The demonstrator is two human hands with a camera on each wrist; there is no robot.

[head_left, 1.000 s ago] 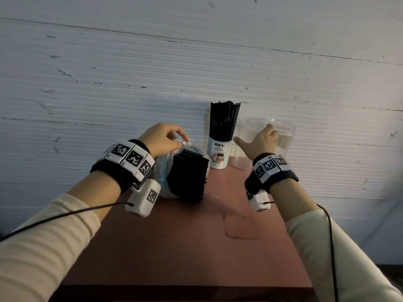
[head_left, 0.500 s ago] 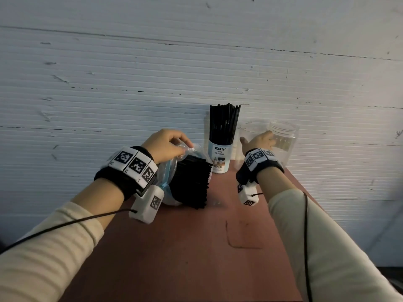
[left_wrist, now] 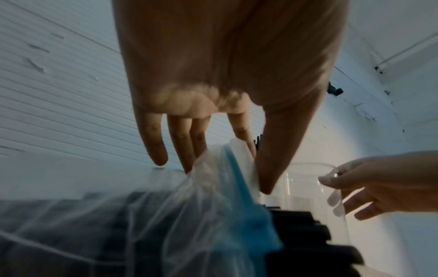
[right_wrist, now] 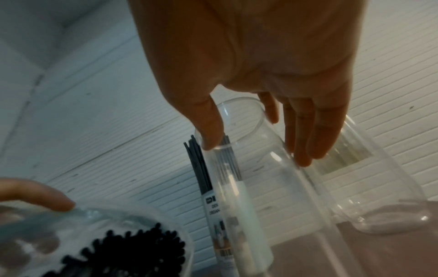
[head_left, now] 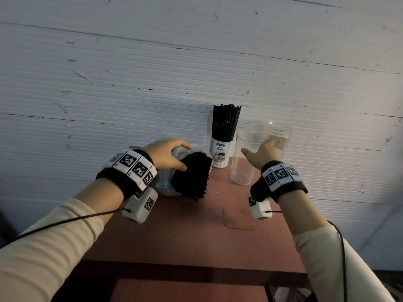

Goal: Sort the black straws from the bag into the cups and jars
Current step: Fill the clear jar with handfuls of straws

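A clear plastic bag (head_left: pixel 165 186) with a blue strip lies on the table, its open mouth showing a thick bundle of black straws (head_left: pixel 192 177). My left hand (head_left: pixel 174 158) pinches the bag's mouth (left_wrist: pixel 227 168) between thumb and fingers. A white labelled cup (head_left: pixel 219 154) stands at the back, filled with upright black straws (head_left: pixel 225 123). To its right stands an empty clear cup (head_left: pixel 243 162). My right hand (head_left: pixel 259 153) holds it, thumb (right_wrist: pixel 209 131) on the near rim and fingers (right_wrist: pixel 305 142) on its far side. An empty clear jar (head_left: pixel 280 136) stands just behind.
The reddish-brown table (head_left: pixel 185 232) is narrow and backs onto a white ribbed wall (head_left: pixel 152 83). Its front edge runs across the bottom of the head view. Bare tabletop lies between my forearms.
My right hand has closed round the clear cup, which now stands nearer to me than the jar. My left hand keeps its pinch on the bag.
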